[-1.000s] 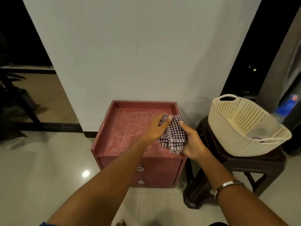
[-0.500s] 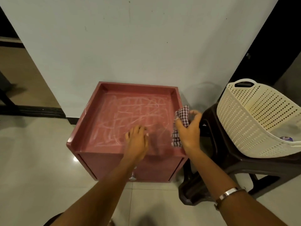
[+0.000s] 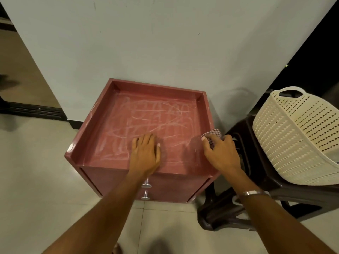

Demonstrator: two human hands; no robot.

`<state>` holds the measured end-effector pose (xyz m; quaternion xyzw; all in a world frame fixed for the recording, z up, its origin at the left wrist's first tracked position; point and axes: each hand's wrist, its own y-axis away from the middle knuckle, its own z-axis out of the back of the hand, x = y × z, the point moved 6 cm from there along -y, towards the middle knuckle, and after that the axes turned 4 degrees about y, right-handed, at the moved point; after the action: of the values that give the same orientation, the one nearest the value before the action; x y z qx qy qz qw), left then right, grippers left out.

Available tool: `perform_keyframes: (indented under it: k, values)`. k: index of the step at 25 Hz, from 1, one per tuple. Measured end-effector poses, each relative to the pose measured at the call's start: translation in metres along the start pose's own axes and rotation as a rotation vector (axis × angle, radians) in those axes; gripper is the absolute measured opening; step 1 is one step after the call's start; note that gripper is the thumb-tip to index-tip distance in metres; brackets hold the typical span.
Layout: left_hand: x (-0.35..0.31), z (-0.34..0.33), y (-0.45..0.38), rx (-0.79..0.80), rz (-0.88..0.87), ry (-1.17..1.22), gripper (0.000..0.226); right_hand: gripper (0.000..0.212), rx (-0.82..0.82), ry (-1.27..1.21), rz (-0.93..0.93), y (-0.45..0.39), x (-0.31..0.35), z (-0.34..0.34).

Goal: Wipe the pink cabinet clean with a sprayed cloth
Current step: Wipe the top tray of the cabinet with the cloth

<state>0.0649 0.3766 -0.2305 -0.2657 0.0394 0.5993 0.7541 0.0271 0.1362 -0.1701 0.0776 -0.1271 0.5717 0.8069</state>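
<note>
1. So from where I'm watching, the actual wiping has barely begun. The pink wooden cabinet with the raised rim around its top (image 3: 102,125) sits against the pale wall, and its recessed top is covered almost edge to edge in whitish chalky scribbles (image 3: 156,116). I don't see a cleaned patch anywhere.
2. The right hand (image 3: 221,153) is at the right rim of the cabinet, fingers curled and bunching the small checked cloth (image 3: 213,133), which pokes out past the fingertips right at that rim. Can't really tell if the cloth is damp, or whether it's pressing on the surface yet; the hand covers most of it.
3. The left hand (image 3: 145,154) lies flat on the front-middle of the top, fingers straight and close together, holding nothing. Looks like it's just steadying the cabinet.
4. Off to the right, a cream perforated plastic basket (image 3: 293,134) rests tilted on a dark brown plastic stool (image 3: 238,213), just beside the cabinet.
5. My read: cloth in hand and in position is the done part. Left to do is basically everything, meaning the whole scribbled top, the inner rim and probably the drawer front with its two metal knobs (image 3: 146,191).
</note>
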Motion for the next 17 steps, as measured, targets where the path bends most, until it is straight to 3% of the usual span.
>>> perform_keyframes:
  k: [7, 17]
  values:
    - [0.031, 0.009, 0.005, 0.017, 0.031, -0.021, 0.055, 0.059, -0.104, 0.185, 0.104, 0.001, -0.001, -0.027]
    - [0.032, 0.001, 0.005, 0.032, 0.025, 0.023, 0.06, 0.069, -0.059, -0.123, -0.02, -0.065, 0.003, -0.034]
